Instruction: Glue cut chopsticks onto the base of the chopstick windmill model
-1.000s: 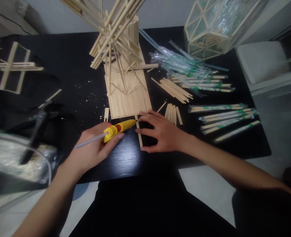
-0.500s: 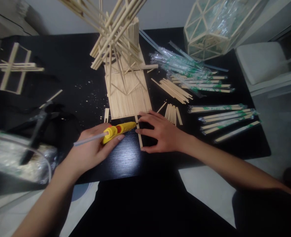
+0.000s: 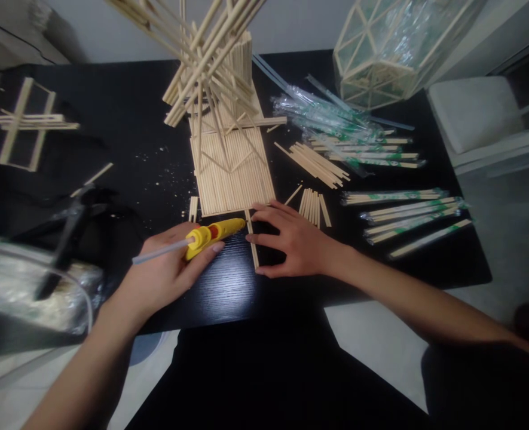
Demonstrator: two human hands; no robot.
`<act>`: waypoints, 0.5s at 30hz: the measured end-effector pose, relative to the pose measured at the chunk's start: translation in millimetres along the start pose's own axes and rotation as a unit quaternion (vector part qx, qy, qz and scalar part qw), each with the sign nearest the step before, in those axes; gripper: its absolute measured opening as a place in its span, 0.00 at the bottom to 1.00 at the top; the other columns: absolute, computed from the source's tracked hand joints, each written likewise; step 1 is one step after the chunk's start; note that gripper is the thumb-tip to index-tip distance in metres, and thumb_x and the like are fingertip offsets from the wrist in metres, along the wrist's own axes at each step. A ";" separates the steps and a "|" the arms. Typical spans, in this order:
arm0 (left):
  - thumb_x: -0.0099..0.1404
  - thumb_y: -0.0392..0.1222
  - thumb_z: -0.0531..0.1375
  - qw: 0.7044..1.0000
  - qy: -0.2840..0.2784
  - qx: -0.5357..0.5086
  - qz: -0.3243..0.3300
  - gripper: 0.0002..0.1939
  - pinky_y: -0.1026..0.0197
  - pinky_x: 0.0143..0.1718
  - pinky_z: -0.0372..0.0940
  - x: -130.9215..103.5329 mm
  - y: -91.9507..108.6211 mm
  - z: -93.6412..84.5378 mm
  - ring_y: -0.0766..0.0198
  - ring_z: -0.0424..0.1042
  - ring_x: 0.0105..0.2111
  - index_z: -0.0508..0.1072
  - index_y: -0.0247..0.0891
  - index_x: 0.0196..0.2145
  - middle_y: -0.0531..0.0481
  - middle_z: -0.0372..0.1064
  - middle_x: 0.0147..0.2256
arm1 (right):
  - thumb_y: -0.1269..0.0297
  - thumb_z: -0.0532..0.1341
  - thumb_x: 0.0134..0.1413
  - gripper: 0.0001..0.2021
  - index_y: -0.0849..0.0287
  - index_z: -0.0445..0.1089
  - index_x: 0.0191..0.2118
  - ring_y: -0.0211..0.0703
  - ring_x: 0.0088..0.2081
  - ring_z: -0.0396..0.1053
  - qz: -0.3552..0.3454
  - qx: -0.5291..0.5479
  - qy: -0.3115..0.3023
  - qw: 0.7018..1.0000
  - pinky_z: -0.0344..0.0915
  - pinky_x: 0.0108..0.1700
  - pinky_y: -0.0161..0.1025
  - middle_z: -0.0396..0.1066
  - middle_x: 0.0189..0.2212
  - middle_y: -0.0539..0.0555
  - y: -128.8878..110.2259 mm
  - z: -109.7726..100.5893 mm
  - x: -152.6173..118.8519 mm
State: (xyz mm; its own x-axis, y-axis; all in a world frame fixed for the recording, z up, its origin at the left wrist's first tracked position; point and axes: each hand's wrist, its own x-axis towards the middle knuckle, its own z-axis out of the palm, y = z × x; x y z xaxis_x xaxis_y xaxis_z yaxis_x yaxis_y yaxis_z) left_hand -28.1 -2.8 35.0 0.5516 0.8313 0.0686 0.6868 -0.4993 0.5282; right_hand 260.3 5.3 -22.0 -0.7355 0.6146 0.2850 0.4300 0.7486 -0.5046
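Note:
My left hand is wrapped round a yellow glue gun with a pale glue stick out of its back. The gun's tip is close to the upper part of a short pair of wooden sticks, which lies on the black table. The fingertips of my right hand press along the right side of these sticks and hold them. Just beyond stands a wooden stick structure, its flat slatted base near the top end of the short sticks.
Crossed wooden frames lie at the far left, near a black stand. To the right are loose sticks, short sticks, wrapped chopsticks and a faceted stick-framed container.
My left hand and the glue gun have shifted slightly left, so the tip has drawn back a little from the sticks. My right hand has stayed in place.

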 end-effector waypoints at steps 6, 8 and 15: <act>0.78 0.50 0.56 1.000 0.001 -0.007 -0.003 0.13 0.56 0.31 0.65 -0.4 -0.8 2.0 0.61 0.72 0.29 0.70 0.42 0.37 0.51 0.70 0.32 | 0.50 0.69 0.60 0.24 0.60 0.77 0.56 0.63 0.70 0.61 -0.003 -0.005 -0.002 1.000 0.54 0.73 0.65 0.70 0.59 0.65 -0.4 -1.0 0.4; 0.78 0.50 0.56 1.000 0.001 -0.006 -0.003 0.13 0.56 0.30 0.65 -0.3 -0.4 1.9 0.61 0.72 0.29 0.70 0.42 0.36 0.51 0.70 0.32 | 0.50 0.68 0.61 0.24 0.59 0.77 0.56 0.62 0.70 0.61 -0.001 -0.005 -0.004 1.000 0.54 0.73 0.65 0.70 0.59 0.65 -0.3 -0.9 0.4; 0.77 0.51 0.56 1.000 0.009 0.002 -0.003 0.12 0.55 0.32 0.67 0.6 -1.3 2.4 0.59 0.74 0.30 0.71 0.43 0.39 0.50 0.72 0.34 | 0.47 0.67 0.62 0.23 0.56 0.77 0.55 0.61 0.70 0.62 -0.003 -0.021 -0.001 1.000 0.57 0.72 0.66 0.70 0.59 0.62 0.0 -0.1 -0.1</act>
State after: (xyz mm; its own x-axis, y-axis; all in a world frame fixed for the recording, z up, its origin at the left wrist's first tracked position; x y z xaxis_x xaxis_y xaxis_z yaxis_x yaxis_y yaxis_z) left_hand -27.5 -2.2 32.3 0.5381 0.8390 0.0805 0.6929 -0.4947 0.5245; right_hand 260.5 5.3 -21.9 -0.7393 0.6092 0.2868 0.4466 0.7624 -0.4683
